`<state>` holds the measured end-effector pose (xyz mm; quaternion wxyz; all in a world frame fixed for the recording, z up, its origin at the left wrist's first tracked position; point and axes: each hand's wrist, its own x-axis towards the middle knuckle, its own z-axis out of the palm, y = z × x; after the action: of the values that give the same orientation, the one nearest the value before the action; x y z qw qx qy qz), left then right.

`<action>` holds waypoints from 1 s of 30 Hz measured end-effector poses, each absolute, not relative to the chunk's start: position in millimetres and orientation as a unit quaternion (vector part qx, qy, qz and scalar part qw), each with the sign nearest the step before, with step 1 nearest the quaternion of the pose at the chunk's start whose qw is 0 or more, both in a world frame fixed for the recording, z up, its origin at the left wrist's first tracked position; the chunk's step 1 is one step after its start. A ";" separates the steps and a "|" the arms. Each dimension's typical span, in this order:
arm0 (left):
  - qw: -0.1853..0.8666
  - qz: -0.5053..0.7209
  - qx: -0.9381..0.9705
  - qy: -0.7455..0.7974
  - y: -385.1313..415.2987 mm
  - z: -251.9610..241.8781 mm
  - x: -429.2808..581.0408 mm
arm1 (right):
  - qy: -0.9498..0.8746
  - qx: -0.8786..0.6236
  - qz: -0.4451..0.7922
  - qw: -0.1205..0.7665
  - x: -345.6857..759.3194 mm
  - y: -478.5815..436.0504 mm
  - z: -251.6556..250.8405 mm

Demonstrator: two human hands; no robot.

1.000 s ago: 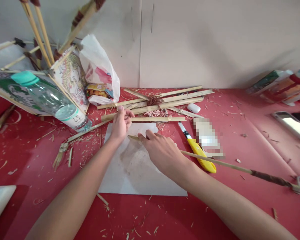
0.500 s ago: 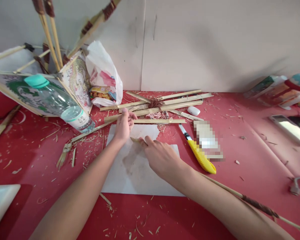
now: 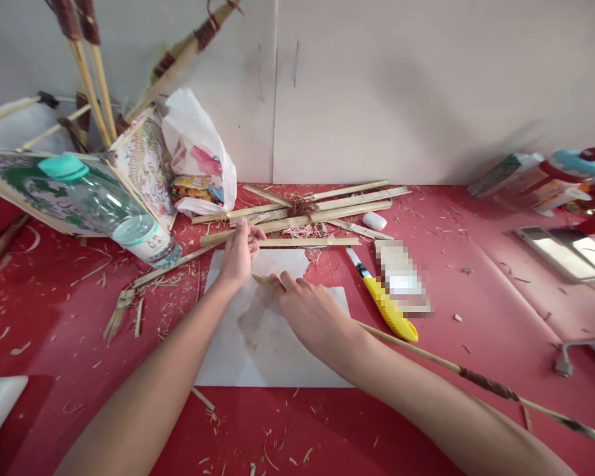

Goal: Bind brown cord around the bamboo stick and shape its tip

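Over the paper (image 3: 272,360), the right hand (image 3: 310,304) grips a thin stick (image 3: 488,383), which extends right, near the yellow knife (image 3: 387,305). The left hand (image 3: 240,252) curls loosely, contents unclear. Beyond lie bamboo strips (image 3: 327,216); far left, a plastic bag (image 3: 191,119) holds a packet (image 3: 197,190).

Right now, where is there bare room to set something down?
On the red table at right, between the pixelated rectangle and the silver-edged phone, beyond the brown-wrapped bamboo stick, with a few shavings. The near part of the white paper sheet is bare too. Crowded: behind the sheet, with split bamboo strips, and left, with the clear plastic bottle.
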<state>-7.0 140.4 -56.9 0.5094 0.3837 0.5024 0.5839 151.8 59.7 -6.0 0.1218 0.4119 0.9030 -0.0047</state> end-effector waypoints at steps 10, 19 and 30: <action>0.498 0.586 0.394 0.504 140.1 -59.7 -6.8 | 0.898 0.426 -0.010 0.114 149.9 47.3 -2.5; 0.469 0.630 0.388 0.481 128.9 -31.8 -8.1 | 0.886 0.457 -0.070 0.033 155.8 37.5 5.0; 0.340 0.550 0.516 0.562 65.1 -38.3 -38.6 | 0.855 0.508 -0.080 0.060 164.1 35.7 10.8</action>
<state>-38.6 65.1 -38.3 0.3401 0.5160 0.5622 0.5495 164.1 35.7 10.8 0.0599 0.5083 0.8554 -0.0801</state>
